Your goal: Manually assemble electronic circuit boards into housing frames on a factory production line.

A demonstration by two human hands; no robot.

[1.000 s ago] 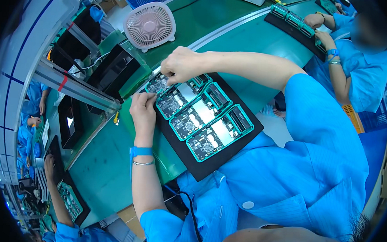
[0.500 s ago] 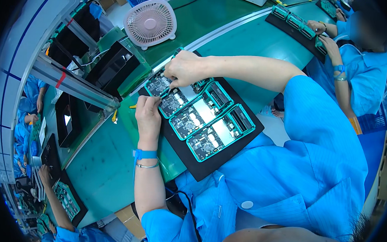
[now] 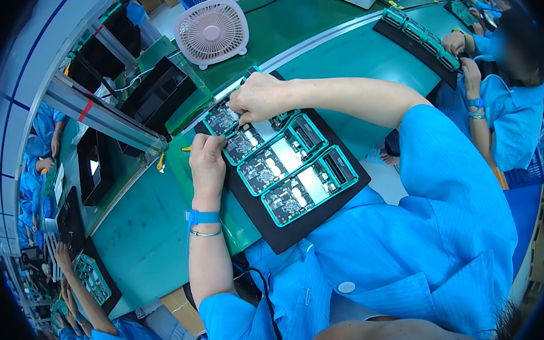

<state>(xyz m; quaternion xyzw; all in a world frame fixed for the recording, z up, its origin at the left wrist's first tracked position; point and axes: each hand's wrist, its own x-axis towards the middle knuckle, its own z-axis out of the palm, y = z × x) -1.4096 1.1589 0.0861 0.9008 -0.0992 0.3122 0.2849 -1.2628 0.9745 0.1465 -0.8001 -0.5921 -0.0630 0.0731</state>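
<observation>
Several phone-sized circuit boards in teal frames (image 3: 286,203) lie in a row on a black mat (image 3: 280,238). My right hand (image 3: 261,99) reaches across from the right, its fingers closed and pointing down at the far boards. Beside the left edge of the third frame from the near end, the fingers of my left hand (image 3: 207,166) are pinched together, touching or very near a board (image 3: 243,144). What either hand pinches is hidden by the fingers. A blue wrist strap (image 3: 205,217) and a bangle circle my left wrist.
Beyond the mat stands a pink fan (image 3: 212,33). Black trays (image 3: 158,91) are at the left by a metal post (image 3: 110,113). A co-worker's hands (image 3: 463,54) handle framed boards at the far right; another person's arm (image 3: 84,289) is at the lower left.
My hands stay almost still over the boards. At the far right the co-worker's hands have moved up along their boards, and the lower-left person's arms have shifted.
</observation>
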